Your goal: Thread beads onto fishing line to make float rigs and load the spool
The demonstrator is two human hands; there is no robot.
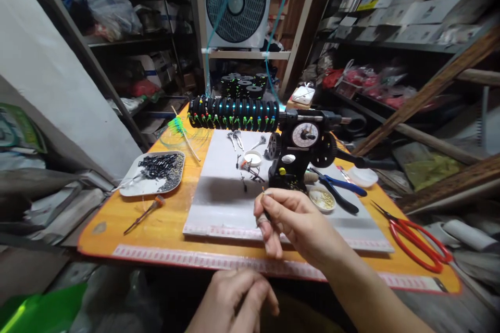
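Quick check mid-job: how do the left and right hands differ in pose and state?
The right hand pinches a tiny orange-tipped piece; the left hand shows nothing held. The right hand is over the near part of the white board; the left hand is lower in view, by the near edge of the table. Both are ungloved.

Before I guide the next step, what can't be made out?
In the head view:
Small piece: mostly hidden by the right hand.
Left hand: own back hides palm; bottom edge cuts wrist.
Black pieces: heaped, too small to count.
Ruler: markings too small to read.
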